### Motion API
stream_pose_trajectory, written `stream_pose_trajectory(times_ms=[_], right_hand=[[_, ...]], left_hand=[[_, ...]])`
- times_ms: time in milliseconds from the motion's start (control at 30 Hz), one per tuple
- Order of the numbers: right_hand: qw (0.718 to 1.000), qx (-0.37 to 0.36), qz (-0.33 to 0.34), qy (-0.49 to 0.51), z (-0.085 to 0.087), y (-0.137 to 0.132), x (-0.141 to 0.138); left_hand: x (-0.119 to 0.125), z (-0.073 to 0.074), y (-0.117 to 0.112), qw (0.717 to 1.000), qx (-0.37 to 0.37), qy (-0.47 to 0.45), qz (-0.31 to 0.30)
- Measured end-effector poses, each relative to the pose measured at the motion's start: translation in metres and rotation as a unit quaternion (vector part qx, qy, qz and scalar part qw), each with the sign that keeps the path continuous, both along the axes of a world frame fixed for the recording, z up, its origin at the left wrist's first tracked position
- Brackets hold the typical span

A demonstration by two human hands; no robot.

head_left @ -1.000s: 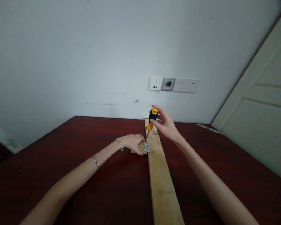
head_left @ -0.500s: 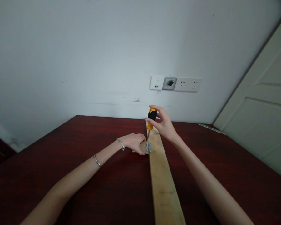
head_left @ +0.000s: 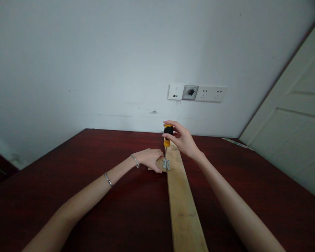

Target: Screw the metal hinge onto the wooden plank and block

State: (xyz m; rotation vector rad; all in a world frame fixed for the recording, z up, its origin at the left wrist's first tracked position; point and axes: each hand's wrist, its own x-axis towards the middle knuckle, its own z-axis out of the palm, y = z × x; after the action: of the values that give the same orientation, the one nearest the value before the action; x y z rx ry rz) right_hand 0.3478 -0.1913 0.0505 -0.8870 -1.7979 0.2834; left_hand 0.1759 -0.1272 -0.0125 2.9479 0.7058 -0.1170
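Broadly, a pale wall (head_left: 107, 63) fills the upper part of the view, and before it spreads the dark red bench (head_left: 115, 213). At the right side stands a white panelled door (head_left: 299, 133). On the bench lies a long wooden board (head_left: 183, 206), running from the near edge of the view towards the wall. The two hands are apart from each other: the left hand (head_left: 149, 160) is clamped with thumb and fingers on a small wooden piece, and the right hand (head_left: 183, 140) grips a screwdriver. On the wall is a row of sockets (head_left: 211, 93). The screwdriver (head_left: 168, 131) is nearly upright (its handle is yellow and black), with its shaft pointing down to the hinge. The small wooden piece (head_left: 160, 164) lies against the board's left side, and the metal hinge (head_left: 168, 165) sits across their joint.
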Motion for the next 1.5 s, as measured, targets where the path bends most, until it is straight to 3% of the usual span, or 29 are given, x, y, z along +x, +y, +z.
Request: stream_pose_trajectory(times_ms=[200,467,700,900,1133,1367,1500], right_hand=[[0.998,-0.004,0.026,-0.055,0.005,-0.006,0.010],[0.997,0.050,-0.044,-0.031,0.002,-0.005,0.004],[0.998,0.031,-0.002,-0.046,0.009,-0.014,0.006],[0.997,0.035,-0.051,-0.040,0.006,-0.010,0.003],[0.998,0.012,0.042,-0.036,0.013,-0.014,0.007],[0.997,0.059,-0.039,-0.021,0.008,-0.010,0.003],[0.998,0.047,-0.005,-0.032,0.013,-0.016,0.005]], left_hand=[[0.001,0.002,-0.001,1.000,0.007,-0.001,0.000],[0.001,0.005,-0.003,1.000,0.005,0.002,0.002],[0.000,0.005,-0.004,1.000,0.006,0.002,0.000],[0.000,0.006,-0.003,1.000,0.003,0.005,-0.001],[0.000,0.002,-0.001,1.000,0.006,-0.002,-0.005],[0.000,0.003,-0.001,1.000,-0.005,0.010,0.003],[0.000,0.003,-0.001,1.000,-0.007,0.008,0.006]])
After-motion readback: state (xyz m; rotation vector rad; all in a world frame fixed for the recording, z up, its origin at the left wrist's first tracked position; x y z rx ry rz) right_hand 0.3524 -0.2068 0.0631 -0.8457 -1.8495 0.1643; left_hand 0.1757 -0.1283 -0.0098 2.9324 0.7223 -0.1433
